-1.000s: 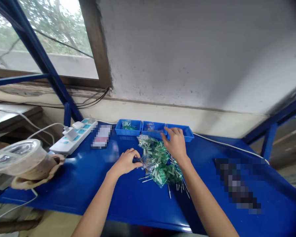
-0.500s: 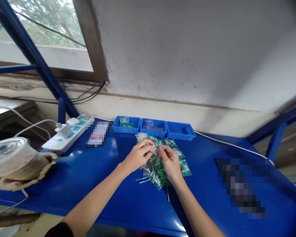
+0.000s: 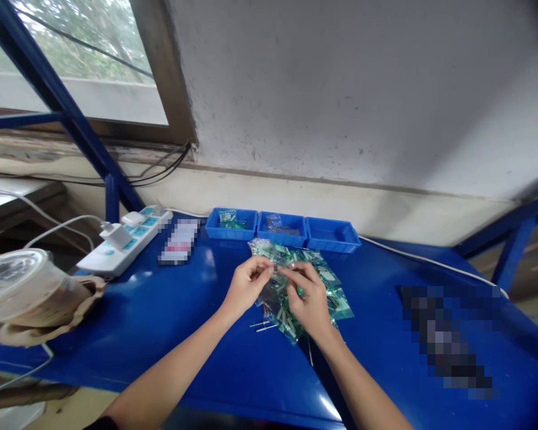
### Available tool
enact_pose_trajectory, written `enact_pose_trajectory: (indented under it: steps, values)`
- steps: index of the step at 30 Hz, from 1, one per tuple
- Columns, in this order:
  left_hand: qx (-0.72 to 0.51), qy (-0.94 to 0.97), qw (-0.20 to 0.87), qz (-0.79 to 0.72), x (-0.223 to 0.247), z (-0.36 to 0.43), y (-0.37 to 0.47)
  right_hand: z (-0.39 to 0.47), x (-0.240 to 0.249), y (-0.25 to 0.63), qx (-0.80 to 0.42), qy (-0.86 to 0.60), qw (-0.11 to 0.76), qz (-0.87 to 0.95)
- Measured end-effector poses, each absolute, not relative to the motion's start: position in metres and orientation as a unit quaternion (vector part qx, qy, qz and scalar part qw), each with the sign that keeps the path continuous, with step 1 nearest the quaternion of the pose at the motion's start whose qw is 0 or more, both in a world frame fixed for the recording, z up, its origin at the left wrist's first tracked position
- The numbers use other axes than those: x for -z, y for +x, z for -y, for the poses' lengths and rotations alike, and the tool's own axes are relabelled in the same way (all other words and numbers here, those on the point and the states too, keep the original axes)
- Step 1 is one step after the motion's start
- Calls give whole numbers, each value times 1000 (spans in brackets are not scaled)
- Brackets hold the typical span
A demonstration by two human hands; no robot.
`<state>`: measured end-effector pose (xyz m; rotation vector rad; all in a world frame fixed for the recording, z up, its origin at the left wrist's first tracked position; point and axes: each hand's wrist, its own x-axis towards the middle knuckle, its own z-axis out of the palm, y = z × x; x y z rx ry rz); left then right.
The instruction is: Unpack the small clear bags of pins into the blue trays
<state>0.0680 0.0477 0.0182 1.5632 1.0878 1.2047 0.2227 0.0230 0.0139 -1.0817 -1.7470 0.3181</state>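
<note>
At the centre of the frame, the left hand (image 3: 245,291) and the right hand (image 3: 311,298) have thumbs and fingers drawn together, each grip seemingly clamped on a small clear bag (image 3: 284,264) above the pile of green packets (image 3: 339,291). Handling that thin film well calls for a light pinch at its edges, fingertips close together, and wrists clear of the loose metal pins (image 3: 265,328) just below centre, so nothing snags or scatters across the tabletop (image 3: 170,334).
</note>
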Motion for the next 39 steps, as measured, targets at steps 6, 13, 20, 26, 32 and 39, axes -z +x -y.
enact_pose_trajectory:
  steps: [6, 13, 20, 26, 32, 39]
  values:
    - [-521, 759, 194, -338, -18, -42, 67, -21, -24, 220, -302, -517, 526, 603]
    - [-417, 833, 150, -331, -19, -43, 65, -25, -20, 219, -404, -505, 589, 484]
    - [-249, 823, 142, -491, -18, -60, 36, -22, -70, 231, -73, -489, 762, 419]
    - [-152, 821, 183, -518, -13, -64, 32, -45, -115, 241, 215, -363, 776, 469]
    - [-106, 792, 240, -551, -22, -63, 30, -80, -79, 245, 167, -560, 426, 691]
    - [-104, 801, 275, -521, -11, -69, 20, -43, -30, 238, 6, -610, 427, 667]
